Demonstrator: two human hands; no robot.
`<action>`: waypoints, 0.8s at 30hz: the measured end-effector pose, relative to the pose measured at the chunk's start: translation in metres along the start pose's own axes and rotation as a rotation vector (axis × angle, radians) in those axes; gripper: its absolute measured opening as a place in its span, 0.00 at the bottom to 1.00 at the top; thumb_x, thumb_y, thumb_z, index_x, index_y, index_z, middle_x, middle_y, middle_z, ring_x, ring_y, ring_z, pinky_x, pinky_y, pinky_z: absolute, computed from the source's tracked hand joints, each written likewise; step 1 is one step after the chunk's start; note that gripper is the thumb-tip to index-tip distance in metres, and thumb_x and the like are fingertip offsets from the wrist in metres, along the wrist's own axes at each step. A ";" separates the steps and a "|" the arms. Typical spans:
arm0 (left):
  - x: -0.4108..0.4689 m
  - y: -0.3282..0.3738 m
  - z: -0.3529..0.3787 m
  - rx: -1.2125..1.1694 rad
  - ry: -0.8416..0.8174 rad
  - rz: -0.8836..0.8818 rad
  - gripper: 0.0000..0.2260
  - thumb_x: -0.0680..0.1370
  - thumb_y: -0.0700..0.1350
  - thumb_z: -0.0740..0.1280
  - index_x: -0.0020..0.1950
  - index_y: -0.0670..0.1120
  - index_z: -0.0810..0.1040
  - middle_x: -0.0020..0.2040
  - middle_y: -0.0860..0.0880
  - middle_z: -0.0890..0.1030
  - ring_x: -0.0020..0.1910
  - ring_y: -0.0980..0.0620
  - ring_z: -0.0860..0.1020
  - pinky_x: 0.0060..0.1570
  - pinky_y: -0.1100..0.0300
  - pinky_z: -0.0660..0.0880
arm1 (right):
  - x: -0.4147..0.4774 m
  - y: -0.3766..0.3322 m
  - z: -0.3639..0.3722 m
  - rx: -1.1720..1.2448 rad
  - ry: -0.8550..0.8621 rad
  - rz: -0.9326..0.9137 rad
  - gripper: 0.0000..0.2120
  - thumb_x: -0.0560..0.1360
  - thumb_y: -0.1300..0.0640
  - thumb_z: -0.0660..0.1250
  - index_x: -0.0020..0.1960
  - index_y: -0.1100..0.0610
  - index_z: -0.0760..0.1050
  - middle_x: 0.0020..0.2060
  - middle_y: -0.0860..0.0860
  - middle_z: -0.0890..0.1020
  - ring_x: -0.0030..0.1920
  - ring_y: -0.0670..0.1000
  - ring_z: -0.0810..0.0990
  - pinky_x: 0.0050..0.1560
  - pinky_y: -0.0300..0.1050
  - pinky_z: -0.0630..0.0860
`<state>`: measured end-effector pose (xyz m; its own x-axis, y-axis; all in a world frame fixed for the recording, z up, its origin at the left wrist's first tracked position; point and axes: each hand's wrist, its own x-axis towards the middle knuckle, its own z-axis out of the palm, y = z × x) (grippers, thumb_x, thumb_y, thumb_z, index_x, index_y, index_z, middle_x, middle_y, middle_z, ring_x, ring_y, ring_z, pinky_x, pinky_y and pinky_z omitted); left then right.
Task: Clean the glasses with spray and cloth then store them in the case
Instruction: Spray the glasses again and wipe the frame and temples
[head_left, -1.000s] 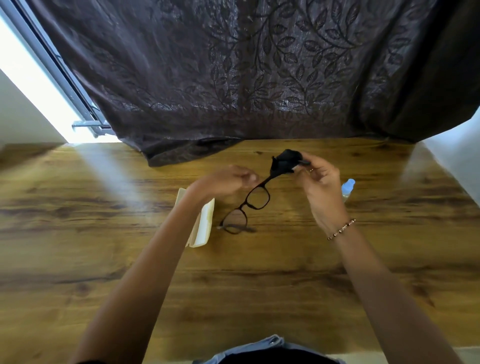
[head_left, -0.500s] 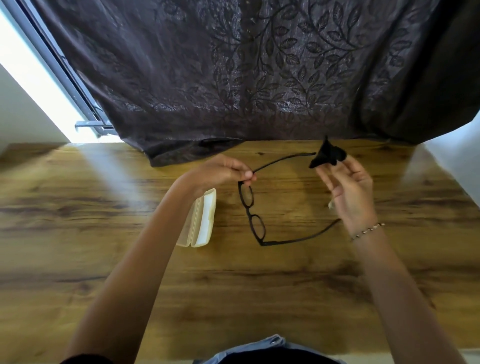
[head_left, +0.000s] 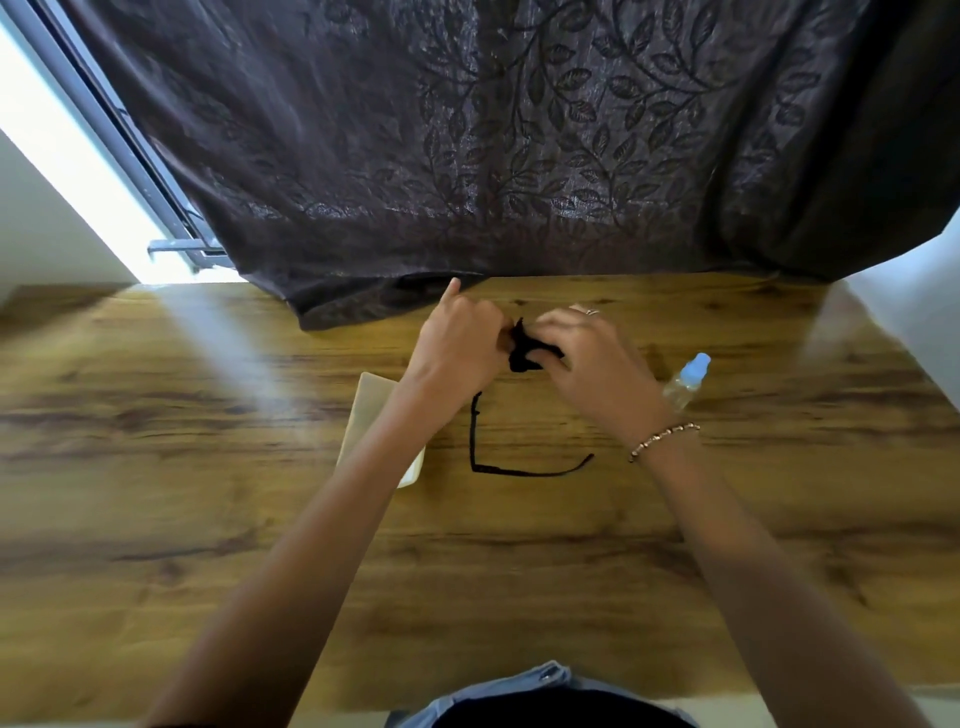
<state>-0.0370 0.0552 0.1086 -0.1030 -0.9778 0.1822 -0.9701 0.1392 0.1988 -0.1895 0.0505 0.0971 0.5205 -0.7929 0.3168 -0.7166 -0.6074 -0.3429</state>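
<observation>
The glasses (head_left: 480, 457) are held above the counter (head_left: 208, 519), their far end pinched by the left hand (head_left: 457, 348) while the right hand (head_left: 592, 364) pinches the black cloth (head_left: 524, 351) against them, one temple arm jutting right. Wiping appears underway. Storing is not yet done: the cream case (head_left: 374, 415) lies open left of the glasses, the spray bottle (head_left: 685, 382) to the right.

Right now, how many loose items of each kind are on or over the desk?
Glasses: 1
Black cloth: 1
Spray bottle: 1
Case: 1
Total: 4
</observation>
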 end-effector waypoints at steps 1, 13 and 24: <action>-0.002 0.000 0.001 0.005 0.014 0.002 0.10 0.78 0.43 0.62 0.49 0.42 0.83 0.43 0.43 0.81 0.47 0.44 0.79 0.74 0.58 0.47 | 0.002 -0.002 0.001 -0.009 -0.001 0.009 0.12 0.76 0.62 0.65 0.59 0.58 0.79 0.52 0.51 0.81 0.53 0.54 0.75 0.54 0.51 0.72; -0.007 -0.017 -0.013 -0.082 0.130 0.027 0.09 0.79 0.46 0.64 0.50 0.47 0.84 0.45 0.43 0.82 0.54 0.48 0.77 0.71 0.63 0.36 | -0.012 0.018 0.001 -0.090 0.026 0.100 0.10 0.76 0.69 0.62 0.52 0.61 0.81 0.46 0.55 0.81 0.51 0.55 0.76 0.52 0.50 0.75; -0.003 0.000 -0.011 -0.008 0.110 0.101 0.10 0.79 0.45 0.63 0.51 0.47 0.84 0.44 0.44 0.81 0.55 0.49 0.77 0.68 0.64 0.32 | -0.001 0.008 0.006 -0.053 0.063 0.036 0.08 0.76 0.67 0.63 0.50 0.61 0.80 0.42 0.54 0.80 0.48 0.57 0.78 0.44 0.44 0.69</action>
<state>-0.0339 0.0597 0.1183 -0.1748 -0.9359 0.3057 -0.9542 0.2376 0.1817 -0.1928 0.0462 0.0882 0.4649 -0.8088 0.3603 -0.7589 -0.5736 -0.3083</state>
